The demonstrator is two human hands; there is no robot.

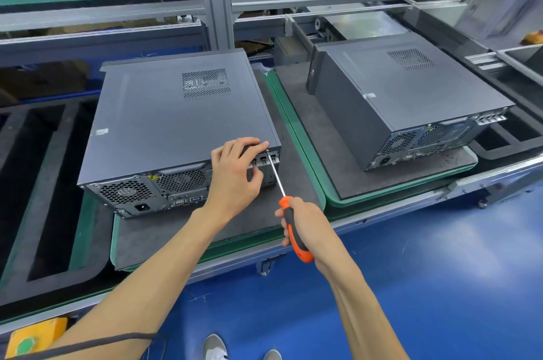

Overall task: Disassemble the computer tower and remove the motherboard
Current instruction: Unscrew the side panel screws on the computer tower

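The computer tower [176,124] lies on its side on a grey foam mat [164,230] with a green border, rear panel facing the person. Its side cover is in place, with a perforated vent patch toward the far edge. On the rear panel a power socket, two round fan grilles and a row of ports are visible.

The left hand [235,171] rests over the near right corner of the tower, at the expansion slot area. Its fingers are curled over the top edge and the thumb lies against the rear face; the grip is narrow, but whether it pinches a small part cannot be told.

The right hand [302,221] grips the orange and black handle of a screwdriver [289,213], fingers wrapped closely round it. The metal shaft runs up and to the left, and its tip meets the top edge of the rear panel just beside the left fingertips [263,144]. The screw itself is too small to make out.

A second tower [405,101] lies on its side on a neighbouring green-edged mat [299,124] to the right, apart from the first, cover on. Black foam trays [44,183] sit to the left. Both mats rest on a metal-framed conveyor line [382,213]. The floor [440,286] below is blue, and a yellow box with a green button [32,339] stands at lower left
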